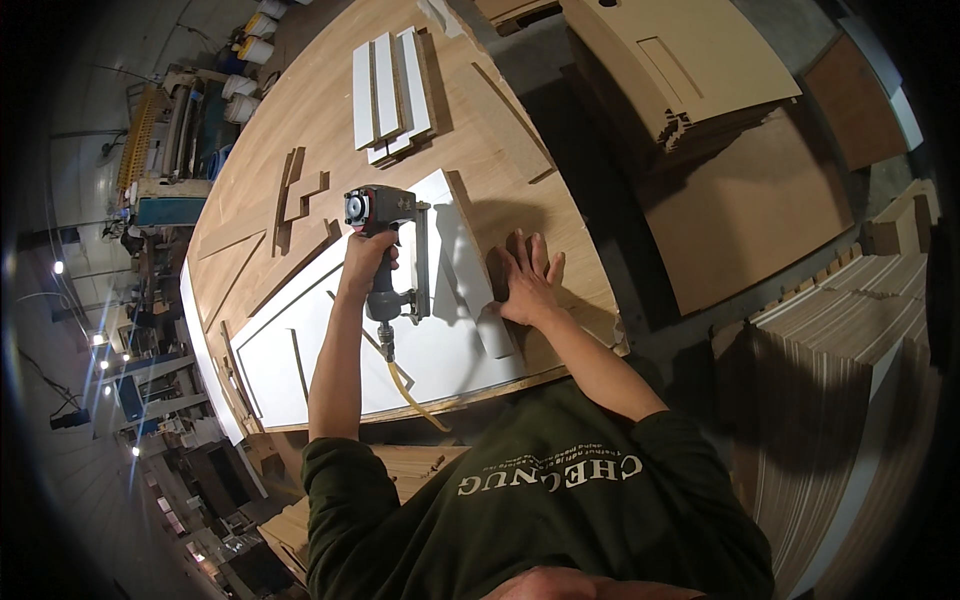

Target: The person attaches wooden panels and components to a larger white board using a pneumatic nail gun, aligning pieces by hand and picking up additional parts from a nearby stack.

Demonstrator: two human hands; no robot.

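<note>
My left hand is closed around the grip of a black pneumatic nailer or stapler, with a yellow air hose fitted at its lower end. The tool is above a white panel lying on a plywood-topped table. My right hand has its fingers spread on the plywood, thumb against the near part of a narrow white board along the panel's right end. Whether the tool's nose touches the panel or board cannot be told.
White-faced strips are stacked at the table's far side. Brown offcuts and thin strips lie left of the tool. Right of the table are stacked brown panels and a tall pile of boards. White buckets and machinery stand beyond.
</note>
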